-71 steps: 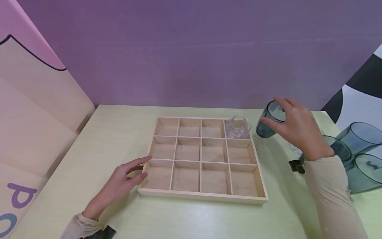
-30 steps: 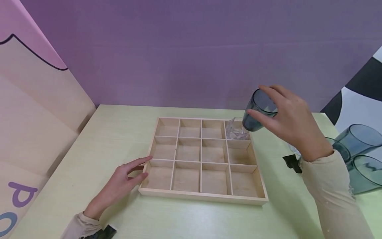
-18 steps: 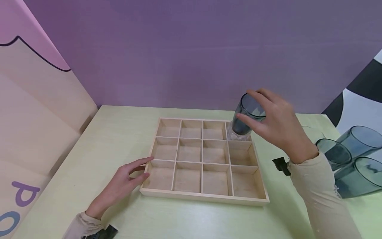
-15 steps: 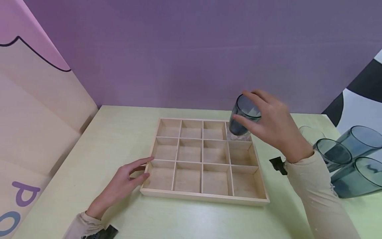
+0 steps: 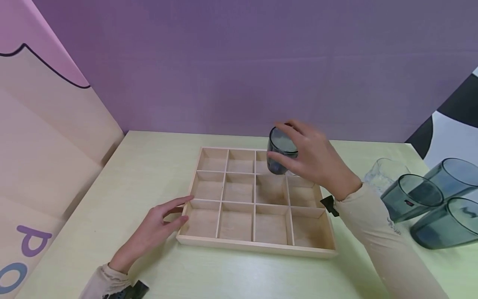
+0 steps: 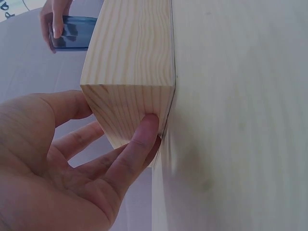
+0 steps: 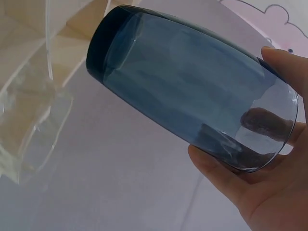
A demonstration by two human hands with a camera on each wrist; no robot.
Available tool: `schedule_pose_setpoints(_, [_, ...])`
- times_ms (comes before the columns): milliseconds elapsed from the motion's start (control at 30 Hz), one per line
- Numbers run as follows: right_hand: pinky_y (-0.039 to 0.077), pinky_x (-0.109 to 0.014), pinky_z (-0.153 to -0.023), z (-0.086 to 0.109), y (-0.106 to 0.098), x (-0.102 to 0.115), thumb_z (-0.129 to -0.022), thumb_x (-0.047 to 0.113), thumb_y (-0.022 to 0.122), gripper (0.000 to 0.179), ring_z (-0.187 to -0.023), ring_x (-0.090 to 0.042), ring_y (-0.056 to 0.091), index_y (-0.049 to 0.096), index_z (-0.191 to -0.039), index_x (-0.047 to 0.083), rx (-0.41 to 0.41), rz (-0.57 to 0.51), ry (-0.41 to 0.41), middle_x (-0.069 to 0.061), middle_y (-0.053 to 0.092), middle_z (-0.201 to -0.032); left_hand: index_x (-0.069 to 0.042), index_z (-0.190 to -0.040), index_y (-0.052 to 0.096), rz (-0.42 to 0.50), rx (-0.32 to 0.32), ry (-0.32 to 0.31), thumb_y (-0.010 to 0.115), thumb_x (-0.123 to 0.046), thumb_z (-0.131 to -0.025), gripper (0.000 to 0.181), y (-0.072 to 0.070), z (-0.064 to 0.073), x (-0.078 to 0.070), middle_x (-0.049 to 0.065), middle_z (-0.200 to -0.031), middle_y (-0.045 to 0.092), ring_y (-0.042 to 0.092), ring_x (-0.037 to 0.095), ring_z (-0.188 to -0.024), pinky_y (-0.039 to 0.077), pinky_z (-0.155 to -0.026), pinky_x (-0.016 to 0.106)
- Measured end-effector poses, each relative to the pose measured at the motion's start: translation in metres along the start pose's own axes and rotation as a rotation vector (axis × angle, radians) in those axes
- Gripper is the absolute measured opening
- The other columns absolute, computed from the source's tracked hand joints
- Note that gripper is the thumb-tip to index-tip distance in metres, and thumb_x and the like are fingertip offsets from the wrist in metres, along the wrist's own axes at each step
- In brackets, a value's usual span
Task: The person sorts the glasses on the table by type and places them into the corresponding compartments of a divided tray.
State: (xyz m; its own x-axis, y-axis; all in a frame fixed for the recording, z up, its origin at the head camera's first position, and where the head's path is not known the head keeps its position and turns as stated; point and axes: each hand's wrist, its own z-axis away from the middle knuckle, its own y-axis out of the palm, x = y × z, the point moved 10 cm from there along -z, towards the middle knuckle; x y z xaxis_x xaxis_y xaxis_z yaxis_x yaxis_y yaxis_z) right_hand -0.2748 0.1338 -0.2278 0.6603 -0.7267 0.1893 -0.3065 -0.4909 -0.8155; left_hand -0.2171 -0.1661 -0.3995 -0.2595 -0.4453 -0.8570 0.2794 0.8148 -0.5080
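Note:
My right hand (image 5: pixel 317 160) grips a blue-tinted drinking glass (image 5: pixel 276 160) near its rim, fingers and thumb on opposite sides. The glass hangs, slightly tilted, over the back row of a wooden compartment tray (image 5: pixel 257 246), around the third compartment. In the right wrist view, a clear glass (image 7: pixel 33 125) stands in the back right compartment; in the head view my right hand and the blue glass mostly hide it. At the tray's left side, my left hand (image 5: pixel 151 228) rests its fingertips against the outer wall, as the left wrist view confirms, with its fingers (image 6: pixel 137 144) extended.
To the right on the light table (image 5: pixel 157 153) stand a clear glass (image 5: pixel 386 172) and three blue-tinted glasses, one of them a front blue glass (image 5: pixel 444 226), near my right forearm. A purple backdrop (image 5: pixel 224 74) rises behind the table.
My right hand has picked the blue glass off the table, passed it over the clear glass and brought it left above the tray. The left hand stays at the tray's side.

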Motion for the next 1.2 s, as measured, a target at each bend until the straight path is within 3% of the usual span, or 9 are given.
schedule_pose_setpoints(267, [0.047, -0.050, -0.094, -0.011, 0.025, -0.004, -0.089, 0.044, 0.074, 0.064, -0.111, -0.028, 0.058, 0.056, -0.138, 0.008, 0.049, -0.003, -0.020, -0.010, 0.058, -0.127, -0.014, -0.145, 0.052, 0.001, 0.002, 0.009, 0.065, -0.013, -0.098, 0.049, 0.001, -0.001, 0.001, 0.009, -0.150, 0.048, 0.058, 0.035, -0.123, 0.053, -0.089, 0.037])
schedule_pose_setpoints(700, [0.046, -0.053, -0.099, -0.014, 0.057, -0.029, -0.089, 0.044, 0.074, 0.070, -0.125, -0.031, 0.053, 0.049, -0.146, 0.013, 0.187, -0.117, 0.094, -0.012, 0.052, -0.139, -0.017, -0.145, 0.053, 0.006, 0.004, 0.018, 0.065, -0.013, -0.098, 0.049, 0.002, 0.000, 0.000, 0.007, -0.150, 0.048, 0.059, 0.033, -0.122, 0.054, -0.088, 0.035])
schedule_pose_setpoints(900, [0.049, -0.049, -0.091, -0.010, 0.074, -0.032, -0.090, 0.044, 0.072, 0.072, -0.119, -0.030, 0.053, 0.041, -0.153, 0.027, 0.283, -0.143, 0.111, -0.014, 0.046, -0.142, -0.017, -0.145, 0.053, 0.012, 0.008, 0.021, 0.065, -0.013, -0.098, 0.049, 0.002, 0.000, 0.001, 0.008, -0.150, 0.048, 0.059, 0.034, -0.122, 0.054, -0.088, 0.035])
schedule_pose_setpoints(1200, [0.053, -0.046, -0.084, -0.005, 0.086, -0.035, -0.092, 0.045, 0.071, 0.063, -0.116, -0.029, 0.055, 0.049, -0.148, 0.026, 0.341, -0.097, 0.129, -0.014, 0.044, -0.142, -0.015, -0.145, 0.052, 0.017, 0.012, 0.026, 0.065, -0.013, -0.098, 0.049, 0.002, 0.000, 0.000, 0.009, -0.150, 0.048, 0.059, 0.035, -0.121, 0.054, -0.087, 0.034])
